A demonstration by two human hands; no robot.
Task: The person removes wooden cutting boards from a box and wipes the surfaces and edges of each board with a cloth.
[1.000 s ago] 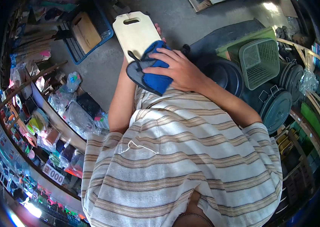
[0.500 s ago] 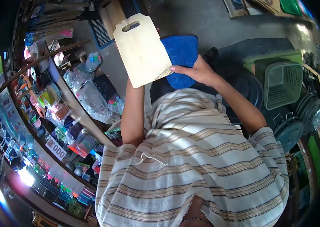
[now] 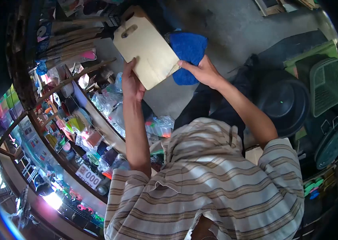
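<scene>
A pale wooden cutting board [image 3: 149,52] with a slot handle is held up and tilted in front of me. Behind its top end shows the edge of what looks like another board [image 3: 138,11]. My left hand [image 3: 132,82] is closed on the board's lower left edge, thumb on the front face, its other fingers mostly hidden. In my right hand [image 3: 205,74] is a blue cloth [image 3: 189,50], bunched beside the board. The right thumb touches the board's lower right corner, where the surface looks marked or chipped.
Shelves of plastic-wrapped goods [image 3: 85,138] run along the left, with a price sign [image 3: 88,177]. On the right stand a large dark tub [image 3: 283,104], a green basket [image 3: 327,86] and a lidded pot [image 3: 331,146]. Grey floor [image 3: 229,28] lies beyond my hands.
My left hand has come into view at the board's left edge, after being hidden behind it. The board is more tilted. My right hand keeps the cloth, and the camera view has shifted.
</scene>
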